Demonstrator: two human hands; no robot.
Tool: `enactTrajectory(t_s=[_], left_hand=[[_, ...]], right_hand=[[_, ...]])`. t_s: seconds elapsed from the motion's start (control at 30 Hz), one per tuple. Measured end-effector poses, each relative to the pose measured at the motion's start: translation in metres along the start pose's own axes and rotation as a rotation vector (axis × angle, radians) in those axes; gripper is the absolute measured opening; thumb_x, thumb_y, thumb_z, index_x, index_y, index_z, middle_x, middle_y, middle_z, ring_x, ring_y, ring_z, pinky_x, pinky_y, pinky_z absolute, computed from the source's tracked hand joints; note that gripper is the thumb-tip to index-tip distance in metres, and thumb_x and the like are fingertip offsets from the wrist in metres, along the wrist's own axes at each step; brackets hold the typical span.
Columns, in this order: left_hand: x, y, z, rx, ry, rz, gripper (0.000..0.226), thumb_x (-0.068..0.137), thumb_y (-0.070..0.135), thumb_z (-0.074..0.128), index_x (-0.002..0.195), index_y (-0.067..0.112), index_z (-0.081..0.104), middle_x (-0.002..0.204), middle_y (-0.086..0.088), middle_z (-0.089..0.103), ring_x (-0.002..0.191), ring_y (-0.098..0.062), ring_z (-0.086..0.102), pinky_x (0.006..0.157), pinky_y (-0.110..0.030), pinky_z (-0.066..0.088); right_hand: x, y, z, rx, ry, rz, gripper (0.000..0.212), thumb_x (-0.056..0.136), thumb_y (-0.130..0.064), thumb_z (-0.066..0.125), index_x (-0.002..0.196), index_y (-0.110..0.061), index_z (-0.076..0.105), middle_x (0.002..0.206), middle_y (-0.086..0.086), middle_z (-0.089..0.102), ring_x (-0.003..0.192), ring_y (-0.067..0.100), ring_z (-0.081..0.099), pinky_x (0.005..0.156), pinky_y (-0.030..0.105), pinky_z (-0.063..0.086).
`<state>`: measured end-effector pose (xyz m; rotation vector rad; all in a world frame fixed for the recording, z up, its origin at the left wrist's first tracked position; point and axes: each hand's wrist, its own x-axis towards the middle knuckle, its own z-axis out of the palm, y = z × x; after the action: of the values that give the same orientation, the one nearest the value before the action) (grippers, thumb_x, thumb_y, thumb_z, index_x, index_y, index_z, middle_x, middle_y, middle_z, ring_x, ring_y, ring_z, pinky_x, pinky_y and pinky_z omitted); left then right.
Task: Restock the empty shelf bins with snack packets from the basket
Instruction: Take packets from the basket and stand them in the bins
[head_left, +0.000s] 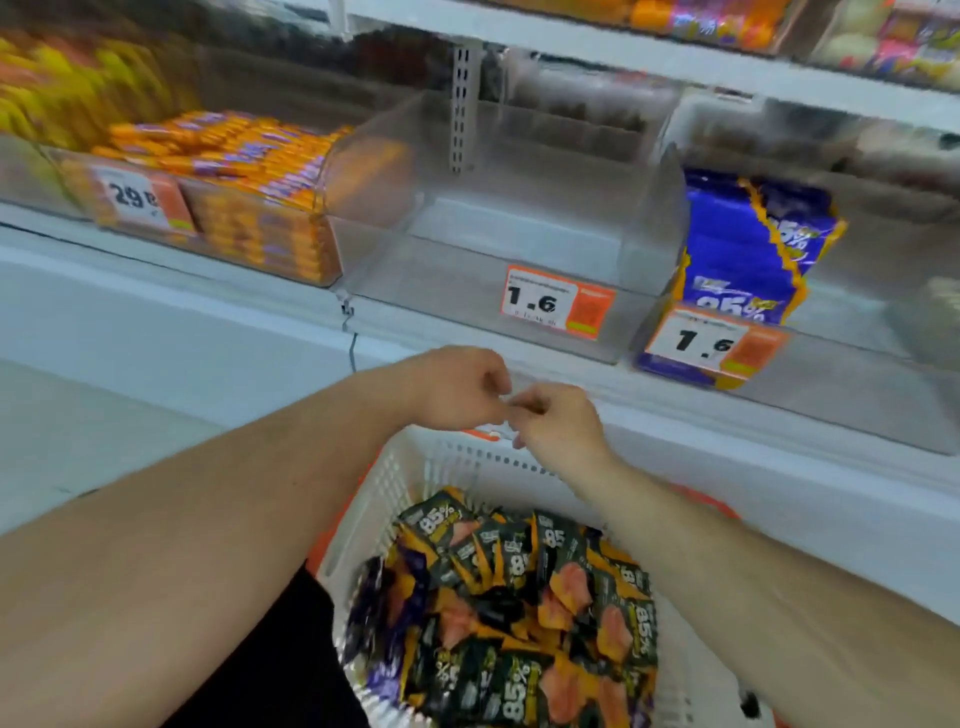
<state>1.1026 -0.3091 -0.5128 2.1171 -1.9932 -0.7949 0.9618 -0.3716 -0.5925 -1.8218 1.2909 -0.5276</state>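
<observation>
Hands meeting above the basket: left hand (457, 387) and right hand (558, 421) with fingers curled, fingertips touching; whether anything tiny is pinched between them, cannot tell. Bare forearms reaching in from both lower corners.

Just below, white plastic basket (415, 478) with slotted, perforated walls, heaped with small glossy snack packets (519, 597), dark green and purple foil with orange zigzag edges and "85%" print. Orange rim showing beside the basket.

Beyond the hands, white shelf (208, 332), smooth and slightly glossy, carrying a row of clear, hard plastic bins. Middle empty bin (467, 249) straight ahead, transparent walls, with an orange-and-white price tag (556, 301) reading "1.6" on its front. To the right, neighbouring bin holding upright blue packets (743, 244) with orange serrated borders, behind a second "1.6" tag (711, 340). To the left, bin stacked with flat orange bars (249, 171), tagged "29". Further left, blurred yellow packs. Overhead, another white shelf edge (623, 52) with colourful, blurred goods. Perforated metal upright (462, 104) behind the empty bin.
</observation>
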Motion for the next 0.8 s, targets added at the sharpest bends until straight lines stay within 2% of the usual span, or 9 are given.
enactTrajectory(t_s=[0.13, 0.2, 0.27, 0.3, 0.43, 0.47, 0.53, 0.6, 0.8], left_hand=[[0.009, -0.011, 0.008, 0.101, -0.253, -0.001, 0.035, 0.093, 0.039, 0.057, 0.12, 0.017, 0.058, 0.116, 0.001, 0.059, 0.106, -0.02, 0.057, 0.094, -0.035, 0.046], [0.01, -0.014, 0.008, 0.114, -0.292, 0.007, 0.039, 0.093, 0.041, 0.057, 0.124, 0.018, 0.057, 0.119, 0.002, 0.058, 0.108, -0.02, 0.056, 0.098, -0.037, 0.045], [0.009, -0.013, 0.004, 0.137, -0.304, -0.005, 0.047, 0.094, 0.042, 0.056, 0.135, 0.018, 0.053, 0.132, 0.003, 0.055, 0.117, -0.019, 0.054, 0.103, -0.04, 0.044], [0.009, -0.013, 0.003, 0.145, -0.308, -0.008, 0.049, 0.095, 0.042, 0.055, 0.137, 0.018, 0.052, 0.134, 0.003, 0.054, 0.118, -0.02, 0.054, 0.103, -0.041, 0.044], [0.01, -0.011, 0.0, 0.169, -0.321, -0.013, 0.051, 0.095, 0.045, 0.054, 0.139, 0.018, 0.05, 0.138, 0.003, 0.052, 0.121, -0.021, 0.052, 0.103, -0.041, 0.044], [0.01, -0.009, 0.0, 0.173, -0.319, -0.011, 0.05, 0.096, 0.045, 0.053, 0.138, 0.018, 0.051, 0.138, 0.003, 0.052, 0.121, -0.022, 0.053, 0.103, -0.041, 0.044], [0.01, -0.006, -0.001, 0.179, -0.313, -0.006, 0.05, 0.096, 0.044, 0.053, 0.138, 0.017, 0.051, 0.136, 0.003, 0.053, 0.119, -0.022, 0.054, 0.102, -0.04, 0.045], [0.01, -0.004, -0.001, 0.179, -0.309, -0.003, 0.05, 0.097, 0.044, 0.052, 0.139, 0.017, 0.05, 0.135, 0.003, 0.053, 0.117, -0.022, 0.055, 0.101, -0.041, 0.045], [0.011, -0.002, 0.0, 0.203, -0.324, -0.001, 0.052, 0.098, 0.044, 0.051, 0.14, 0.015, 0.049, 0.14, 0.001, 0.05, 0.122, -0.021, 0.051, 0.102, -0.038, 0.043]], right_hand=[[-0.005, 0.032, 0.055, -0.071, -0.196, 0.137, 0.024, 0.086, -0.011, 0.054, 0.062, -0.009, 0.054, 0.059, 0.008, 0.055, 0.06, 0.027, 0.06, 0.059, 0.036, 0.048], [-0.008, 0.051, 0.083, -0.13, -0.325, 0.2, 0.022, 0.09, -0.011, 0.055, 0.069, -0.008, 0.06, 0.06, 0.006, 0.053, 0.061, 0.021, 0.063, 0.061, 0.036, 0.054], [-0.012, 0.069, 0.109, -0.252, -0.482, 0.306, 0.019, 0.094, -0.017, 0.059, 0.095, -0.004, 0.072, 0.073, 0.006, 0.062, 0.068, 0.022, 0.067, 0.068, 0.036, 0.06], [-0.015, 0.075, 0.12, -0.292, -0.55, 0.36, 0.024, 0.094, -0.021, 0.062, 0.107, -0.002, 0.069, 0.077, 0.007, 0.061, 0.067, 0.023, 0.064, 0.065, 0.035, 0.057], [-0.026, 0.098, 0.157, -0.314, -0.632, 0.477, 0.074, 0.089, -0.034, 0.069, 0.145, -0.011, 0.028, 0.101, 0.008, 0.061, 0.079, 0.021, 0.061, 0.059, 0.032, 0.049], [-0.028, 0.101, 0.165, -0.333, -0.635, 0.472, 0.072, 0.089, -0.036, 0.068, 0.144, -0.01, 0.029, 0.098, 0.008, 0.06, 0.075, 0.02, 0.06, 0.057, 0.032, 0.048], [-0.031, 0.104, 0.176, -0.377, -0.624, 0.441, 0.037, 0.091, -0.041, 0.065, 0.108, -0.011, 0.054, 0.077, 0.006, 0.055, 0.058, 0.018, 0.053, 0.049, 0.031, 0.046], [-0.033, 0.106, 0.185, -0.393, -0.622, 0.424, 0.033, 0.091, -0.039, 0.065, 0.08, -0.012, 0.051, 0.066, 0.004, 0.048, 0.054, 0.02, 0.048, 0.048, 0.03, 0.04], [-0.029, 0.1, 0.185, -0.376, -0.573, 0.393, 0.011, 0.093, -0.017, 0.054, 0.095, -0.006, 0.051, 0.077, 0.009, 0.056, 0.061, 0.021, 0.048, 0.052, 0.031, 0.039]])
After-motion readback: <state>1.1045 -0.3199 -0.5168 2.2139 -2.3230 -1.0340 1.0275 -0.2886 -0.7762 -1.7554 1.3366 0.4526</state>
